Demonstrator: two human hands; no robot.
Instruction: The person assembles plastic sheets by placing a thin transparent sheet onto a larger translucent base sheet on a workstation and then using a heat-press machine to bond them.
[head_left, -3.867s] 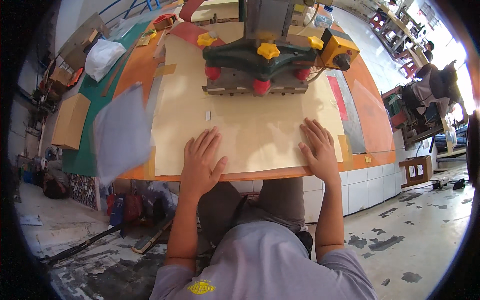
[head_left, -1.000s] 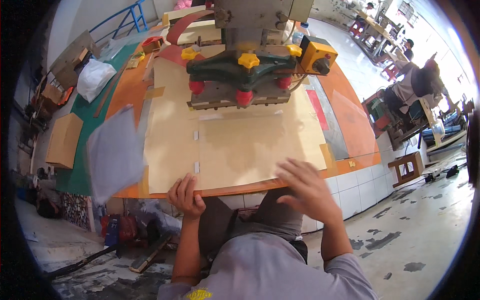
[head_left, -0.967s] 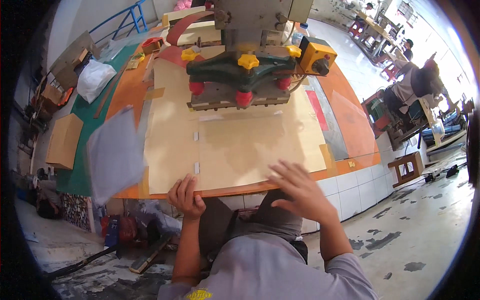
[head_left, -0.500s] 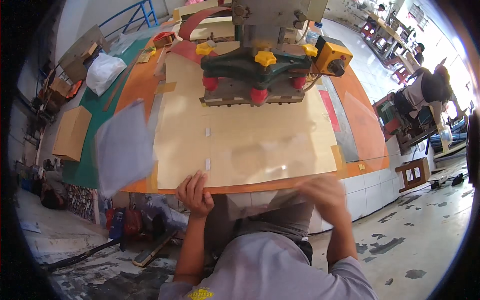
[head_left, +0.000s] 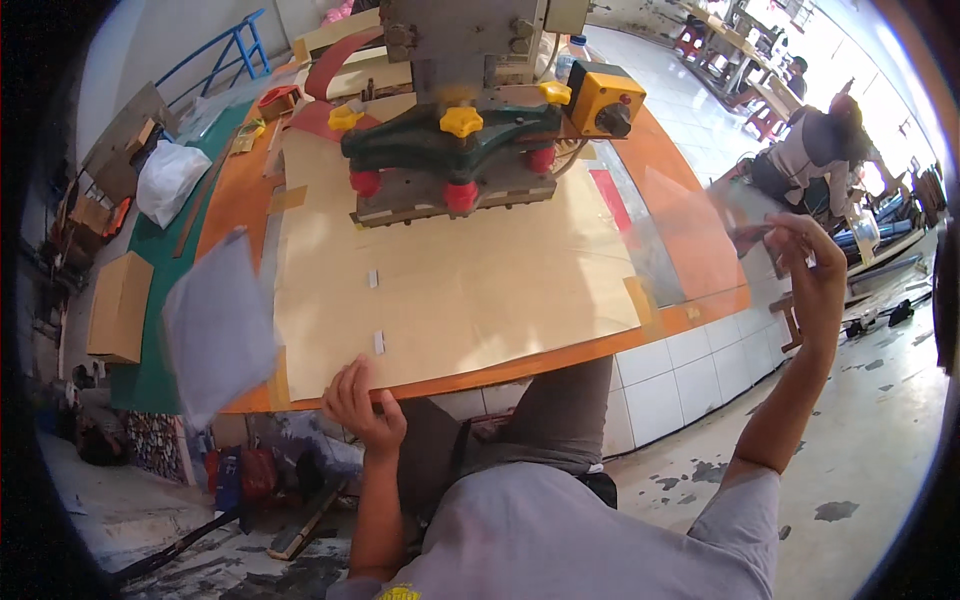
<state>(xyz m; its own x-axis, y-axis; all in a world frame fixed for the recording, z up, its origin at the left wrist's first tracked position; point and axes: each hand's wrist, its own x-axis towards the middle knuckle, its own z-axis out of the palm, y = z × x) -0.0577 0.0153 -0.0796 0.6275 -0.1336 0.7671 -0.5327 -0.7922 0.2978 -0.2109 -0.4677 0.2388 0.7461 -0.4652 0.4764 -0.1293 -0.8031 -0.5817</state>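
Note:
At the front edge of the table my left hand rests, fingers extended and loosely apart, on the border of a tan board. Two small white strips are stuck on that board, the nearer strip just beyond my fingertips. Raised out to the right, my right hand pinches the edge of a clear plastic sheet, which is smeared by motion above the table's right side. Over the board's far part stands a press with a dark green head, yellow knobs and red feet.
Translucent sheets lie at the table's left, overhanging the edge. Beyond them are a cardboard box and a white plastic bag. A yellow control box juts from the press. Another person works at the far right.
My right hand has swung from the table's front edge up and out to the right, carrying the clear sheet off the board. My left hand stays at the edge. The view has shifted.

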